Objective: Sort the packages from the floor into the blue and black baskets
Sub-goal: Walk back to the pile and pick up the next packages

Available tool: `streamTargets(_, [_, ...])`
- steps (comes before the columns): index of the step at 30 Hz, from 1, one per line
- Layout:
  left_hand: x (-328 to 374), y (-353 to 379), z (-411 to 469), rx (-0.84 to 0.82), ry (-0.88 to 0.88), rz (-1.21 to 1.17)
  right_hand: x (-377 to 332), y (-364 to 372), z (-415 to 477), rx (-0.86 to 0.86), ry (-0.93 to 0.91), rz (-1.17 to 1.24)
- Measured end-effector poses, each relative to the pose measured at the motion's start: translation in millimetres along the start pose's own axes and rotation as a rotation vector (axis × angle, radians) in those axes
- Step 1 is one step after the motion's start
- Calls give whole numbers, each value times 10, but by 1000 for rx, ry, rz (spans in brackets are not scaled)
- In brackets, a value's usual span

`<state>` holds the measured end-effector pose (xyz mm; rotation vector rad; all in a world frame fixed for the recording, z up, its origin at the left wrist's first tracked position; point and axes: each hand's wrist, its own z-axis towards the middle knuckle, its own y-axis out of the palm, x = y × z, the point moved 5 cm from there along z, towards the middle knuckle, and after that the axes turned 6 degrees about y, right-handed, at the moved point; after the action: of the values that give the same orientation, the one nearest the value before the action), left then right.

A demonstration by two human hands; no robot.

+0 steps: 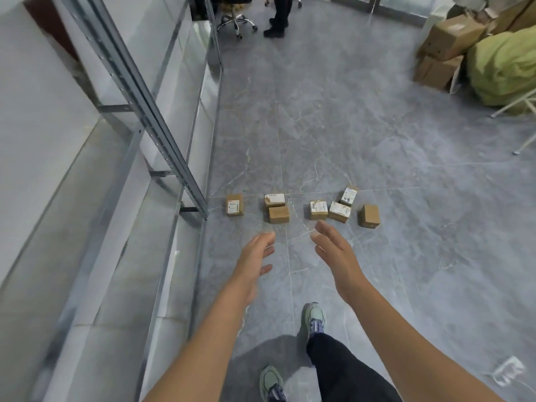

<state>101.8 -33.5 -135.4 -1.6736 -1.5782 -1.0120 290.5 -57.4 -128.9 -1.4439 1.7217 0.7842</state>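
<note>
Hands: left hand [255, 256] and right hand [333, 250] both empty, fingers spread, reaching forward. Seven cardboard packages [279, 213] in a row on the floor [377, 169]. Baskets unseen. Step: first pick-up; next, stoop and grasp one.

We reach both bare arms forward, left hand [253, 258] and right hand [336, 250] empty, fingers loosely extended (palms turned toward each other).

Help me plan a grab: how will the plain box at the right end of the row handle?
The plain box looks like square-edged cardboard, so probably stiff and unlikely to roll. It is small beside the right hand, so likely light, though contents are unseen. Resting flat, it should slide, not tip.
</note>
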Motion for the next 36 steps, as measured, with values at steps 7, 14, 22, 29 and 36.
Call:
streamTargets(7, [-13,198,913,48,-106,38,-70,-272,978,-12,83,-26])
streamTargets(14, [-9,567,1938,99,-229,22,-236,-716,2182,-11,202,-34])
streamTargets(22, [-110,544,2963,163,-326,0,-133,-826,3328,40,336,-109])
streamTargets(29, [-453,266,4089,156,-451,11,193,-584,4441,92,436,-181])
streamTargets(36, [-951,-241,5415,112,-504,97,638,-204,5624,153,523,-224])
